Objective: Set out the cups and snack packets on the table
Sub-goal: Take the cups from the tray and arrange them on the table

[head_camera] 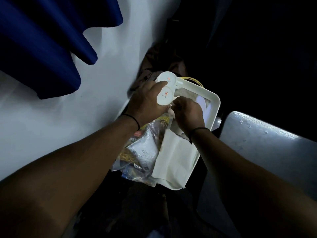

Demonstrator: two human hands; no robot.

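Note:
A white tray [212, 107] sits below me in a dark space. Over its far left corner my left hand [147, 102] grips two white cups turned bottom-up, each with a small red mark: the nearer cup [165, 97] and the farther cup [169, 79]. My right hand [187, 112] is closed around something small and pale next to the nearer cup; I cannot tell what. Clear snack packets [140, 152] lie in the tray's near left part, under my left forearm. White paper napkins [176, 157] cover the near right part.
A pale surface [60, 114] spreads on the left, with dark blue cloth [42, 40] hanging over it. A grey ledge [265, 148] lies at the right. Brown fabric [157, 62] sits beyond the tray, and a thin yellow cord [193, 79] runs behind its far rim. Elsewhere is dark.

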